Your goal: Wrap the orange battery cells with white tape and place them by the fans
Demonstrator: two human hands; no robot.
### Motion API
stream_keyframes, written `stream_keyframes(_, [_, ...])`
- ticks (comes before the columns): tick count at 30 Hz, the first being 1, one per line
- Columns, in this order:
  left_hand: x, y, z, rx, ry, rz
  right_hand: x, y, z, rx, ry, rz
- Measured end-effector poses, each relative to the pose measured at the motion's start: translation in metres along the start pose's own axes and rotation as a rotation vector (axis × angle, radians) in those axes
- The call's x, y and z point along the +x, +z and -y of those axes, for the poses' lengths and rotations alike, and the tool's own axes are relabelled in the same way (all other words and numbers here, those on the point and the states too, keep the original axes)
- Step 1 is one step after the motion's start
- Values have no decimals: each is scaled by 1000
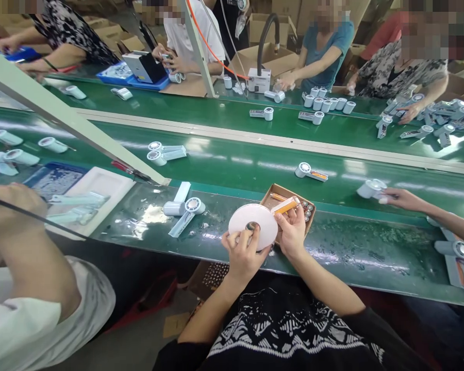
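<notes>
Head camera is looking down at a green tabletop (371, 252) beside a conveyor belt (255, 165). The left hand (243, 252) is gripping the lower edge of a white tape roll (251, 224), its fingers curling around the rim and the thumb lying near the roll's centre hole. The right hand (292, 232) is steadying the roll's right edge while its fingers are pinching a small white and orange part (285, 206) just above the roll. Both are being held just over the tabletop, in front of a small cardboard box (270, 193) holding little batteries (308, 210).

To the left, two white handheld fans (185, 208) are lying on the tabletop, and another person's hand (396, 197) is reaching for a fan on the belt at the right.

Risks, as I judge them: the right hand is doing two jobs at once, so the small part could be slipping from its pinch and dropping into the box or onto the floor. The tape could also be sticking to the fingers or folding on itself while being peeled.
</notes>
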State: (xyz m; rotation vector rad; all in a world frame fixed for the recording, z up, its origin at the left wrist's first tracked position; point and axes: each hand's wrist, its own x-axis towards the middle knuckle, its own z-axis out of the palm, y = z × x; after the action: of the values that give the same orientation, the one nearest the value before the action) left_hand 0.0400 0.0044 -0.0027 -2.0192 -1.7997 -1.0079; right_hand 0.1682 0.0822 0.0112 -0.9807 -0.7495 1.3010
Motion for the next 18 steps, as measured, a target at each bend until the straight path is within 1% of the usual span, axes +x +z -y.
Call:
stream_keyframes(1, [-3,0,-3,-40,15,33,8,0,8,23,-8,-1])
stream_keyframes(3, [-13,-1,-2,-166,139,159,37,-7,34,98,-87,-38])
stream_keyframes(4, [-20,-2,4,-225,209,231,55,-13,50,143,-173,-93])
stream_keyframes(5, [-28,-3,14,-254,240,284,73,-21,67,195,-293,-160])
stream_keyframes(6, [-36,-5,29,-241,211,316,89,-28,83,217,-388,-201])
stream_keyframes(7, [-43,-6,47,-187,121,333,100,-36,95,197,-443,-207])
stream_keyframes(8, [-49,-8,68,-112,-3,351,107,-44,104,149,-445,-176])
stream_keyframes(9, [-54,-11,90,-45,-121,382,107,-51,108,101,-424,-133])
stream_keyframes(10, [-58,-13,112,-6,-209,430,103,-57,107,58,-390,-89])
stream_keyframes(12, [-64,-17,149,-5,-295,507,85,-65,95,10,-313,-32])
stream_keyframes(13, [-65,-19,162,-5,-332,487,75,-68,87,3,-280,-26])
stream_keyframes(14, [-65,-20,173,20,-388,423,66,-71,78,0,-249,-29])
stream_keyframes(16, [-64,-22,189,142,-555,240,53,-76,63,-7,-197,-48])
stream_keyframes(17, [-63,-23,195,219,-635,171,50,-78,58,-12,-174,-58])
stream_keyframes(18, [-62,-25,201,286,-688,135,48,-82,55,-15,-154,-66])
